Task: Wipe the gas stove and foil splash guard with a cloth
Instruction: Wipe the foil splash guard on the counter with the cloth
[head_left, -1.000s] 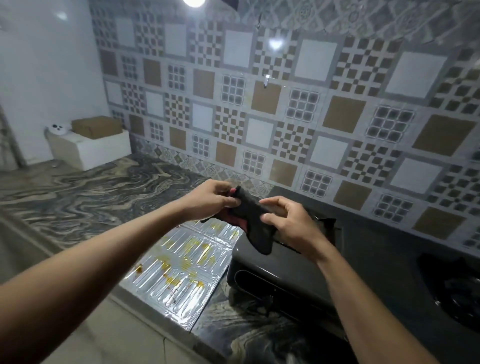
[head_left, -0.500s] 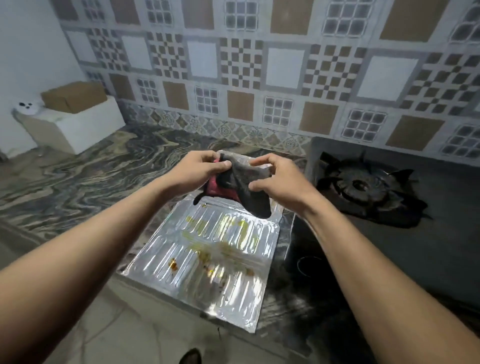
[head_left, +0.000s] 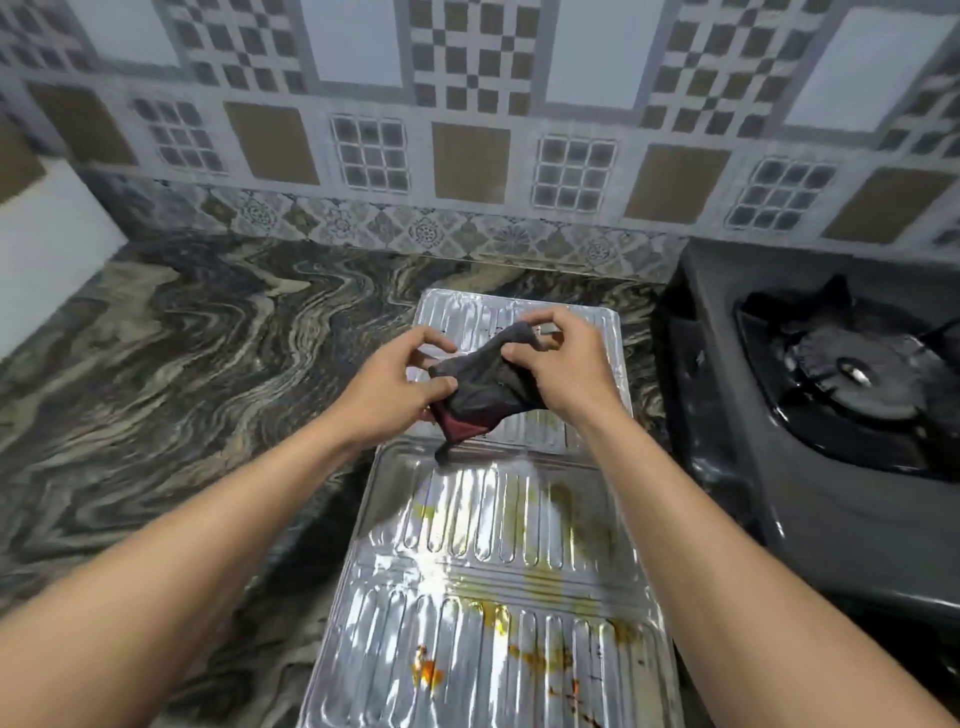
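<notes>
A dark grey cloth (head_left: 480, 387) with a red underside hangs between both hands above the foil splash guard (head_left: 498, 582). My left hand (head_left: 395, 384) pinches its left edge, and my right hand (head_left: 563, 364) pinches its upper right corner. The ribbed silver guard lies flat on the counter and carries yellow and orange grease stains. To its right stands the dark gas stove (head_left: 831, 415), with a black burner and pan support (head_left: 852, 374) on top.
The marbled dark counter (head_left: 182, 374) spreads to the left and behind the guard. A patterned tile wall (head_left: 467, 130) backs it. A white block (head_left: 47, 234) shows at the left edge.
The view has tilted down and shifted right over the foil guard. Both hands have kept hold of the cloth and spread it out a little, lower over the guard.
</notes>
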